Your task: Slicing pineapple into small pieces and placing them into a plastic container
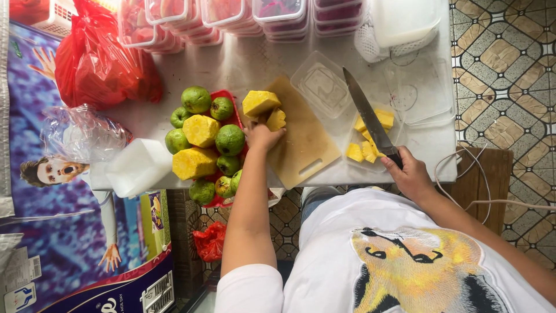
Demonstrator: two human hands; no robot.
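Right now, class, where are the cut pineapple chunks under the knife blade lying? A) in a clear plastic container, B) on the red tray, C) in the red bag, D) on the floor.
A: the yellow pineapple chunks lie in a clear plastic container beneath the knife in the right hand.

Left hand (263,136) grips pineapple pieces (262,104) at the edge of the wooden cutting board (304,142). Right hand (412,174) holds a long knife (368,116), blade over a clear container (370,142) of pineapple chunks. Red tray (234,116) beside the board carries green guavas (230,139) and peeled pineapple halves (197,163). Stacked fruit boxes (231,17) along the far edge.
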